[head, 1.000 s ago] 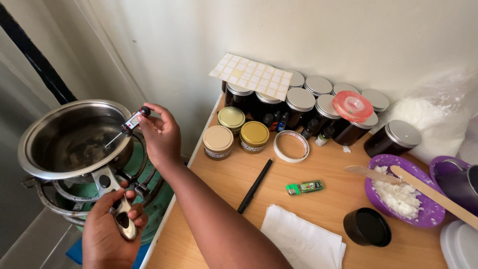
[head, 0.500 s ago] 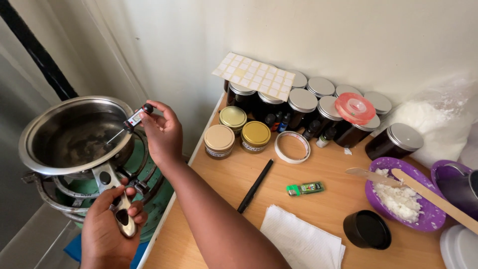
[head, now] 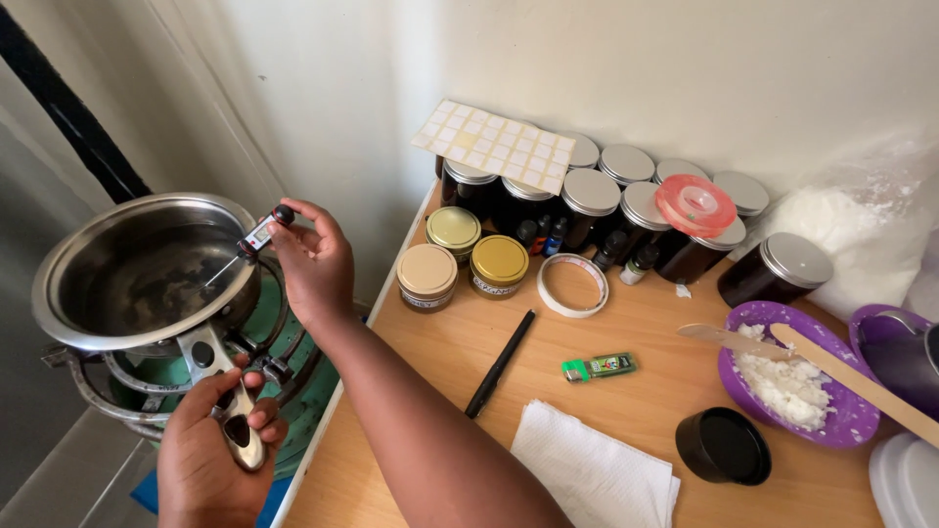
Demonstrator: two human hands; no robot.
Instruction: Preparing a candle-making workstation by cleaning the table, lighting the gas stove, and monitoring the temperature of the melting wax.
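Head view: little changed since half a second ago; pot (head: 147,269) and both hands in place as before. Right hand (head: 315,262) pinched closed on probe thermometer (head: 256,238), tip inside pot, left of tabletop (head: 626,411) edge. Left hand (head: 210,452) clenched around pot handle (head: 227,406). Pot contents unclear. Purple bowl (head: 841,416) at right edge: white flakes.

Single head view looks steeply down, close; pot (head: 137,274) left, table (head: 636,332) right.
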